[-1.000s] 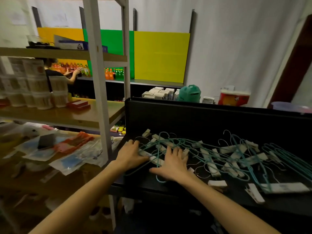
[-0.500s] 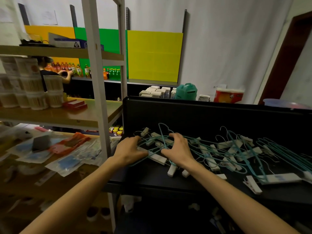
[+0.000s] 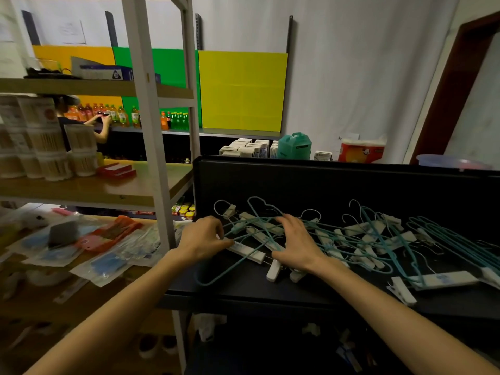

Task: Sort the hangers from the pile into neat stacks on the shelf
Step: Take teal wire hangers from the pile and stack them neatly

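Note:
A tangled pile of teal wire hangers [image 3: 359, 239] with white clip bars sprawls across the black shelf [image 3: 270, 290]. My left hand [image 3: 201, 239] sits at the pile's left end, fingers curled and pinching the end of a white clip bar [image 3: 247, 251]. My right hand [image 3: 295, 243] lies over the bundle just to the right, its fingers curled down around teal wires and clip bars. More teal hangers [image 3: 457, 242] lie spread at the shelf's right end. A loose white clip [image 3: 401, 290] rests near the front edge.
A grey shelf post [image 3: 151, 147] stands just left of my left hand. Packaged goods [image 3: 102, 247] cover the wooden shelf to the left. The black back panel [image 3: 324, 185] rises behind the pile. Another person's arm [image 3: 100, 125] reaches toward bottles far back left.
Both hands went from lying flat on the left bunch of hangers to curling round it. The bunch has drawn together and shifted toward the shelf's front left.

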Motion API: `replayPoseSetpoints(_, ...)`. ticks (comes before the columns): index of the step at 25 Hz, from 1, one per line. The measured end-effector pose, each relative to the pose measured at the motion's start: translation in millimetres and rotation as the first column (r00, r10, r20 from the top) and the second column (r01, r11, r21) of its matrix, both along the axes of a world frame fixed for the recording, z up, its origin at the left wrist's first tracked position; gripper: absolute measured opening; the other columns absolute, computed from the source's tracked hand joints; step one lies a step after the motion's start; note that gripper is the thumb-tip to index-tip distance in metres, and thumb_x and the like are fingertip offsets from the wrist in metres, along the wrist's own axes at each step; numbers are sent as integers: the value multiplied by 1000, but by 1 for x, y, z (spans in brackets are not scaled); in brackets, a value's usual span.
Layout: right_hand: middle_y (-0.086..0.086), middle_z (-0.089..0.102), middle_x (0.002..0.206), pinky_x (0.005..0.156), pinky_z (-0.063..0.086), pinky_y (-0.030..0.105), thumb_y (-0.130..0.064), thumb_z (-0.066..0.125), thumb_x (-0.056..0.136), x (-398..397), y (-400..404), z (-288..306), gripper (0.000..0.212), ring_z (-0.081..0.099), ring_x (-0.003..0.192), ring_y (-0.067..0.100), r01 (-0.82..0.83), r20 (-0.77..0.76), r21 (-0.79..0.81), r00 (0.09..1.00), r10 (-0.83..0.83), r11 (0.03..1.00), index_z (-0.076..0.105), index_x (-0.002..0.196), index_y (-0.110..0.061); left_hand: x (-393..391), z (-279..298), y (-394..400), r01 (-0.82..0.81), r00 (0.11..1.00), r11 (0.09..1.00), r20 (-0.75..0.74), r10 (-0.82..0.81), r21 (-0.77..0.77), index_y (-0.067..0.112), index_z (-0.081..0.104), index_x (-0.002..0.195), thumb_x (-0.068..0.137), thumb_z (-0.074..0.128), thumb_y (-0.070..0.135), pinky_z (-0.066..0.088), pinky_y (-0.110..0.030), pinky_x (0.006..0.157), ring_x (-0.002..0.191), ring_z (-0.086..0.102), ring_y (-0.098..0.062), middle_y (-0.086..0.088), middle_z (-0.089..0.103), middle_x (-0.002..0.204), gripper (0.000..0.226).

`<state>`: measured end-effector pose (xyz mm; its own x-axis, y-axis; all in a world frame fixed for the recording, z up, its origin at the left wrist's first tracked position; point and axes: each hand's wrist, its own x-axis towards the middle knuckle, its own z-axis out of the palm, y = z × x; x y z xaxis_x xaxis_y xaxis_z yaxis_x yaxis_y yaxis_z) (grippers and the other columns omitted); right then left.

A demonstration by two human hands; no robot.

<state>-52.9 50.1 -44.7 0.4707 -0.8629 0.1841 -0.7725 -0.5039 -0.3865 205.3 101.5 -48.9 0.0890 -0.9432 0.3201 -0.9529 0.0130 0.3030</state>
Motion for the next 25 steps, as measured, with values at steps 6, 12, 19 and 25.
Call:
replayPoseSetpoints(6,11,28,159,115,34,41,-41,72,81,-10,-7,-7,96,28,146,31,172,-99,0,980,-171,985,20,156,-12,7,-1,-1,-5,969,1000,-245,5,-2,21,64,78,86,74,48,53,-36,60,67,62,-11,4,66,75,30)
replayPoseSetpoints(12,5,56,139,91,53,37,-48,74,79,-22,-8,-10,88,57,121,25,269,17,51,963,-270,962,34,150,-16,-5,-20,5,0,1000,999,5,0,-32,30,61,114,90,73,35,52,-25,68,84,65,-5,10,71,102,27)
replayPoseSetpoints(19,1,51,147,98,50,36,-44,80,78,-33,-1,-13,85,56,124,20,208,337,105,913,-231,973,40,149,-21,-12,-25,12,63,982,980,-162,-94,-187,27,69,111,91,69,22,58,-30,77,89,64,-5,11,70,100,21)
replayPoseSetpoints(25,-1,54,142,97,51,36,-41,81,79,-47,3,-12,77,57,120,14,186,497,82,844,-202,979,44,145,-23,-24,-21,22,60,946,918,-273,-178,-392,22,70,105,92,72,17,56,-24,75,87,64,-6,9,70,97,14)
